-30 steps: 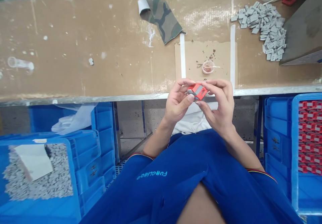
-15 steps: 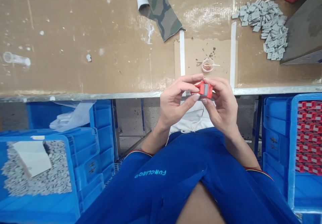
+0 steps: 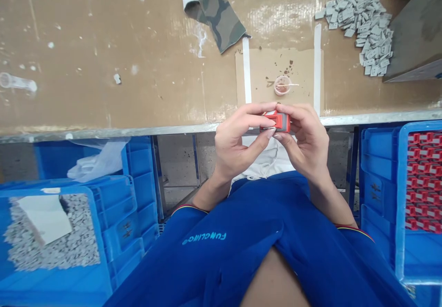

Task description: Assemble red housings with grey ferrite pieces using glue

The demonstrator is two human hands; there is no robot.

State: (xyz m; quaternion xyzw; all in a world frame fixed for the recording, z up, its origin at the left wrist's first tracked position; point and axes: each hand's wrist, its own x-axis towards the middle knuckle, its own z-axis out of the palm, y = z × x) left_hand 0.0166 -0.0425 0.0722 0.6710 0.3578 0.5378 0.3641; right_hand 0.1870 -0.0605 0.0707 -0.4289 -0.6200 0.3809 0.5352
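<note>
both hands have turned the red-and-grey plastic block point(image 3: 278, 121) from its earlier tilt until it sits nearly level, its grey face toward the right. the block is held in the air just above the metal edge strip point(image 3: 138, 130) of the surface point(image 3: 103, 67), close to the person's chest. the left hand point(image 3: 238, 143) and right hand point(image 3: 304, 146) nearly meet around it. the left fingers point(image 3: 241, 111) reach over its top and the left thumb presses in from below; the right fingers point(image 3: 297, 113) close on it from the other side, so both sets are clamped on the block, and part of it is hidden.

ahead on the surface lies a cardboard sheet point(image 3: 276, 67) between two strips of white tape, with a small clear cup point(image 3: 282, 85) on it. a heap of small grey pieces point(image 3: 369, 33) sits to the right, and a camouflage cloth point(image 3: 214, 14) lies farther ahead. below, a blue crate on the right point(image 3: 380, 173) holds rows of red parts point(image 3: 423, 178), and a blue crate on the left point(image 3: 117, 224) holds loose grey pieces point(image 3: 51, 251) under a white sheet point(image 3: 43, 217).
</note>
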